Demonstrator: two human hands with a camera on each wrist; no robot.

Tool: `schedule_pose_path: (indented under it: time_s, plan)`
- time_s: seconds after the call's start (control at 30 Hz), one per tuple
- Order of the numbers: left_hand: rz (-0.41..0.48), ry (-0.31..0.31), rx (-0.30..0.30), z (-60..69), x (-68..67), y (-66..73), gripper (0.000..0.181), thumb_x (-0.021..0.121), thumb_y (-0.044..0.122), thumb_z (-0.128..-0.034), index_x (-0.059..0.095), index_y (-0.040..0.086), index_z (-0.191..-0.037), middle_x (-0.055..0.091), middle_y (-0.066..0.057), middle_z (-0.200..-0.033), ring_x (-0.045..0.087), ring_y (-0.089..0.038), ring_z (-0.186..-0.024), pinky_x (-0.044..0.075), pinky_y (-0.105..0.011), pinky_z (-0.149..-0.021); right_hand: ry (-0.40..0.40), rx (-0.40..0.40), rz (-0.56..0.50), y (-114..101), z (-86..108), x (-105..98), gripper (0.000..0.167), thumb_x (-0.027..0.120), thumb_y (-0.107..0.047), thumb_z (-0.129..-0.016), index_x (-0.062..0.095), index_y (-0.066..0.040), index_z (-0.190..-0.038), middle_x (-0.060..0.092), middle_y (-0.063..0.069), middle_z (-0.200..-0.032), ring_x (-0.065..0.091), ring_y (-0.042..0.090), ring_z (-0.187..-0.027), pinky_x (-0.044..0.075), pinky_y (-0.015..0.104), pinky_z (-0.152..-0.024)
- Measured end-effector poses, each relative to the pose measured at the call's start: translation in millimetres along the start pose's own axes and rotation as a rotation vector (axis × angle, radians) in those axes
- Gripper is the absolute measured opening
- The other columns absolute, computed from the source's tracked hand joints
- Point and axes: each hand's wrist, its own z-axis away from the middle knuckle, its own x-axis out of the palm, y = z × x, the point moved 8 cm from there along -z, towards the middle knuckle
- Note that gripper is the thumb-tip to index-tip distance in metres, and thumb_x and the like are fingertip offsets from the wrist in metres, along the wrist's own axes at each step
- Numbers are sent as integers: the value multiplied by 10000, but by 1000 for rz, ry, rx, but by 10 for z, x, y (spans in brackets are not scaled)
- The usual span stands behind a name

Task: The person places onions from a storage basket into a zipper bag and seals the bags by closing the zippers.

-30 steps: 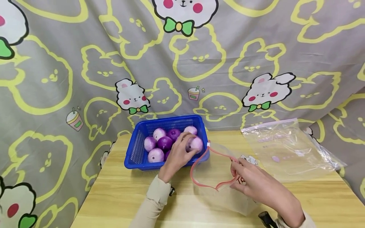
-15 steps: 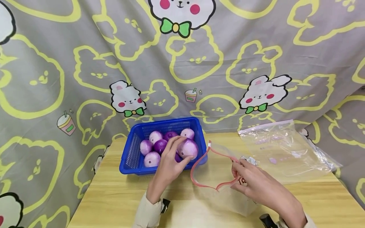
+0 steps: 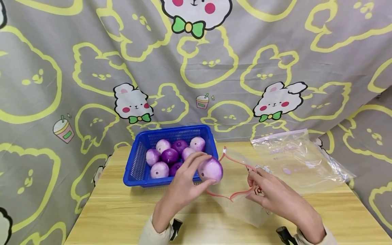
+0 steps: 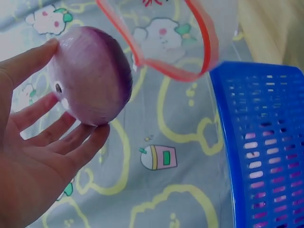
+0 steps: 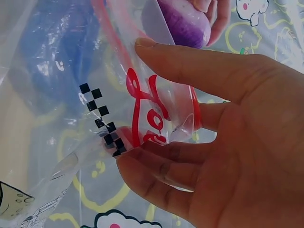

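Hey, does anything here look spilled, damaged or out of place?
No spill or damage shows: the onions are in the basket or left hand. Only the clear bag lying at right looks slightly odd: wrinkled, askew, its far strip reaching past the back edge of the table.

- Backdrop cloth (image 3: 165, 73): grey, hung in soft folds behind the table, patterned with yellow outline animals (image 3: 212, 63).
- Rabbit heads (image 3: 131, 103): printed in white with black outlines, pink cheeks and green bows (image 3: 140, 118); they recur across the cloth.
- Drink cups (image 3: 202, 101): small printed motifs, pink with a green label and straw, one near the middle, another to the left.
- Side cloth (image 3: 372, 129): at far right, more shaded, with similar yellow outlines.
- Table (image 3: 107, 211): pale wood-grain top, its far edge against the cloth.
- Flat clear bag (image 3: 306, 163): wrinkled and glossy, at the table's right rear; lilac strip (image 3: 278, 135) along its far edge, the markings perhaps purple lettering, too faint to read from here.
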Motion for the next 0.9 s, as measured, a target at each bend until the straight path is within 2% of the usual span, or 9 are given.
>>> schedule_pose_path:
  time_s: [0.13, 0.27, 0.4, 0.57, 0.73, 0.9]
  plan:
    - [-32, -60, -11, 5, 127, 28, 555, 809, 279, -844, 576, 133, -1326, 529, -12, -1343, 545, -149, -1213, 486, -310, -991, 15, -7, 14, -2, 12, 24, 359, 845, -235, -791, 501, -241, -892, 445, -120, -853, 528, 3, -759, 448, 207, -619]
    - [-106, -79, 1, 3, 226, 36, 547, 810, 275, -843, 583, 141, -1322, 532, -34, -1341, 523, -170, -1232, 481, -344, -1003, 72, -44, 43, -85, 22, -12, 362, 852, -226, -779, 508, -243, -893, 453, -139, -872, 539, -19, -768, 456, 202, -623]
    - [-134, -96, 13, 31, 270, 48, 528, 816, 237, -831, 598, 124, -1299, 548, -62, -1333, 507, -185, -1252, 469, -363, -1024, 114, -79, 43, -173, 31, -55, 349, 848, -230, -785, 524, -244, -913, 465, -147, -898, 554, -24, -786, 471, 205, -635]
    - [-150, -115, 34, 33, 315, 61, 491, 811, 194, -823, 616, 108, -1266, 553, -103, -1334, 501, -208, -1259, 458, -366, -1037, 135, -78, 35, -190, 38, -110, 319, 828, -252, -812, 533, -232, -933, 474, -136, -901, 554, -10, -780, 478, 214, -631]
    - [-137, -119, 16, 39, 356, -1, 462, 816, 188, -830, 632, 99, -1244, 539, -102, -1346, 476, -220, -1281, 426, -364, -1071, 134, -78, 9, -155, 8, -100, 297, 805, -271, -843, 555, -233, -998, 510, -123, -943, 570, -7, -793, 498, 221, -654]
    - [-117, -111, -9, 46, 484, -129, 468, 799, 188, -853, 607, 92, -1269, 499, -90, -1385, 424, -236, -1332, 412, -372, -1085, 126, -48, -13, -43, -58, -48, 332, 800, -256, -851, 586, -194, -1096, 566, -76, -1063, 601, 18, -815, 527, 241, -683]
